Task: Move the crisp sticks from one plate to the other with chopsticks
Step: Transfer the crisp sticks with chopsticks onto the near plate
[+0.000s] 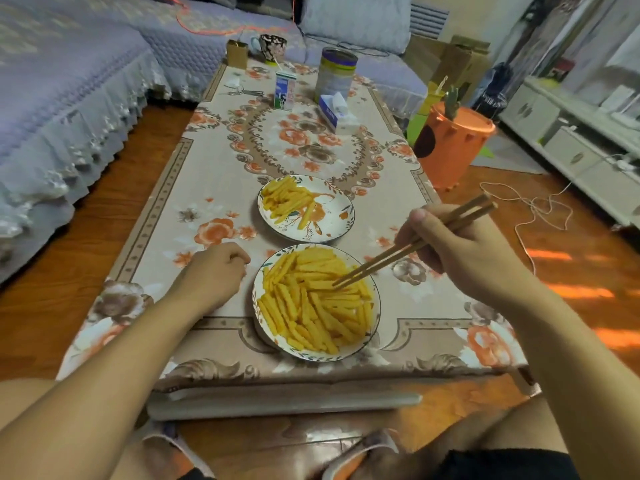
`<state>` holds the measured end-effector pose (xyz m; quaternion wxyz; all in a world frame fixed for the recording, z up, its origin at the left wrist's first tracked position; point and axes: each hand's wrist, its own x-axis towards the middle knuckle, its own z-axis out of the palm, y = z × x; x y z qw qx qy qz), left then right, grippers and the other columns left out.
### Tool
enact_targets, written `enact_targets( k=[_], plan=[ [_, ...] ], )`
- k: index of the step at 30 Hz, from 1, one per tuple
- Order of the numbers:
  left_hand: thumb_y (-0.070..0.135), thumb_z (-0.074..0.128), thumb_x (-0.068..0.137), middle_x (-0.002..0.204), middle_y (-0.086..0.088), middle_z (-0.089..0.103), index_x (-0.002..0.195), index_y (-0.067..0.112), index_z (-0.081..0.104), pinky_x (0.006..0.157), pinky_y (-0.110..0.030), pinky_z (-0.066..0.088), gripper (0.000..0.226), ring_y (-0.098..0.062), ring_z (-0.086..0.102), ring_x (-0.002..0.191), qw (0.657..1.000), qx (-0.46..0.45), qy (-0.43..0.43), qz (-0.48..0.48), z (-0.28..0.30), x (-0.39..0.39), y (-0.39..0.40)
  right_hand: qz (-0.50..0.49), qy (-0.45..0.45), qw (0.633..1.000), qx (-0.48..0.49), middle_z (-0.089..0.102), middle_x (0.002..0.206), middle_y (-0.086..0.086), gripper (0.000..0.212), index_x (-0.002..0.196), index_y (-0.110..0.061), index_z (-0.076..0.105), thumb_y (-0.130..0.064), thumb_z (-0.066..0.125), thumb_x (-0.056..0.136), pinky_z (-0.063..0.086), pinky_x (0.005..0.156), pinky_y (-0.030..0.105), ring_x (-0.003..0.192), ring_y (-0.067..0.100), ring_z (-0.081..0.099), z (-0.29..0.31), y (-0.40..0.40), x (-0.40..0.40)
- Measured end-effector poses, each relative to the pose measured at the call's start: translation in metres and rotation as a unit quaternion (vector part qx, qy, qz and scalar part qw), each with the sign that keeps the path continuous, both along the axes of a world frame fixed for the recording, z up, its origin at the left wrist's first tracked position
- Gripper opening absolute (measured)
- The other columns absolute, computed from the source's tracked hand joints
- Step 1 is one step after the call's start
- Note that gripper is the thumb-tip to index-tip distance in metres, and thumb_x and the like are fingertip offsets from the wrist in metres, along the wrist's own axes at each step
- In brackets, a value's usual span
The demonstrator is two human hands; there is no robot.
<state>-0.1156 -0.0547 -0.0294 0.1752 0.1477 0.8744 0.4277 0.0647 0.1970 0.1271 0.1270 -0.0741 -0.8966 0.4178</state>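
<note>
Over the near plate (375, 318), right hand (460, 251) fingers hold chopsticks (412, 245); labels unreadable.

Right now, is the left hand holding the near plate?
No. The left hand rests on the tablecloth beside the near plate, fingers loosely curled, apart from its rim.

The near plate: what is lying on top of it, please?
The near plate holds a dense pile of crisp sticks. The chopsticks, gripped by the right hand, have their tips in the pile. The sticks cover most of the plate's pattern.
</note>
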Motion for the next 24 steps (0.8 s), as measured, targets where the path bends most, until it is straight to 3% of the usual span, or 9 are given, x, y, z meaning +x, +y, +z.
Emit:
enact_targets(
  k=[2, 4, 7, 9, 13, 15, 20, 22, 24],
  plan=[
    [0.033, 0.041, 0.085, 0.099, 0.003, 0.073, 0.097, 0.030, 0.067, 0.086, -0.047, 0.057, 0.030, -0.026, 0.071, 0.082, 1.000, 0.010, 0.025, 0.013, -0.005, 0.003, -0.002, -0.033, 0.018, 0.999, -0.029, 0.051, 0.055, 0.002, 0.041, 0.082, -0.008, 0.074, -0.025, 0.047, 0.107, 0.035, 0.045, 0.018, 0.047, 0.007, 0.044, 0.000, 0.010, -0.004],
    [0.025, 0.047, 0.095, 0.111, 0.004, 0.072, 0.107, 0.027, 0.070, 0.092, -0.044, 0.054, 0.026, -0.024, 0.068, 0.098, 0.996, -0.010, 0.085, 0.013, -0.014, 0.004, -0.002, -0.076, 0.052, 0.994, -0.059, 0.052, 0.059, 0.010, 0.042, 0.084, -0.005, 0.073, -0.024, 0.046, 0.108, 0.037, 0.044, 0.017, 0.046, 0.007, 0.045, -0.004, 0.022, -0.013],
    [0.004, 0.055, 0.092, 0.118, -0.003, 0.067, 0.114, 0.019, 0.069, 0.092, -0.044, 0.047, 0.030, -0.027, 0.057, 0.109, 0.964, -0.114, 0.240, 0.000, -0.039, 0.007, -0.007, -0.146, 0.103, 0.978, -0.110, 0.055, 0.063, 0.016, 0.043, 0.088, 0.000, 0.071, -0.024, 0.043, 0.110, 0.041, 0.043, 0.016, 0.043, 0.007, 0.048, -0.015, 0.037, -0.035],
    [0.003, 0.056, 0.085, 0.119, -0.006, 0.061, 0.117, 0.016, 0.067, 0.093, -0.047, 0.045, 0.037, -0.030, 0.049, 0.111, 0.936, -0.187, 0.297, 0.002, -0.050, 0.010, -0.009, -0.174, 0.110, 0.969, -0.136, 0.056, 0.063, 0.015, 0.043, 0.088, 0.000, 0.072, -0.026, 0.044, 0.110, 0.044, 0.042, 0.021, 0.042, 0.009, 0.051, -0.026, 0.045, -0.057],
    [0.020, 0.035, 0.081, 0.122, -0.006, 0.058, 0.120, 0.014, 0.066, 0.097, -0.046, 0.044, 0.050, -0.028, 0.048, 0.116, 0.930, -0.227, 0.289, 0.020, -0.048, 0.010, -0.004, -0.190, 0.102, 0.965, -0.152, 0.059, 0.057, 0.010, 0.043, 0.082, -0.006, 0.073, -0.032, 0.050, 0.108, 0.045, 0.044, 0.034, 0.044, 0.019, 0.055, -0.051, 0.052, -0.111],
    [0.021, 0.036, 0.082, 0.122, -0.005, 0.058, 0.121, 0.014, 0.065, 0.097, -0.046, 0.044, 0.050, -0.027, 0.049, 0.116, 0.929, -0.243, 0.278, 0.026, -0.046, 0.011, -0.003, -0.189, 0.096, 0.968, -0.131, 0.062, 0.054, 0.007, 0.044, 0.076, -0.010, 0.073, -0.036, 0.053, 0.105, 0.047, 0.048, 0.037, 0.044, 0.020, 0.059, -0.062, 0.045, -0.135],
    [0.021, 0.037, 0.083, 0.121, -0.004, 0.058, 0.120, 0.015, 0.065, 0.096, -0.047, 0.045, 0.047, -0.028, 0.050, 0.115, 0.928, -0.261, 0.263, 0.036, -0.044, 0.008, -0.002, -0.122, 0.075, 0.989, -0.022, 0.058, 0.051, 0.019, 0.068, 0.059, 0.004, 0.056, -0.048, 0.046, 0.103, 0.052, 0.061, 0.049, 0.055, 0.034, 0.064, -0.078, 0.019, -0.173],
    [0.022, 0.036, 0.083, 0.120, -0.004, 0.058, 0.118, 0.016, 0.065, 0.095, -0.047, 0.045, 0.046, -0.028, 0.050, 0.114, 0.928, -0.257, 0.266, 0.037, -0.042, 0.007, -0.002, -0.119, 0.074, 0.990, 0.002, 0.058, 0.054, 0.017, 0.065, 0.056, -0.001, 0.050, -0.041, 0.043, 0.107, 0.050, 0.064, 0.049, 0.065, 0.034, 0.066, -0.078, 0.017, -0.175],
    [0.022, 0.036, 0.083, 0.119, -0.004, 0.058, 0.117, 0.016, 0.064, 0.094, -0.047, 0.044, 0.044, -0.027, 0.049, 0.112, 0.927, -0.255, 0.271, 0.037, -0.041, 0.007, -0.001, -0.147, 0.055, 0.988, -0.003, 0.064, 0.063, 0.016, 0.060, 0.064, 0.001, 0.058, -0.036, 0.041, 0.108, 0.049, 0.065, 0.048, 0.067, 0.034, 0.065, -0.073, 0.029, -0.170]
  ],
)
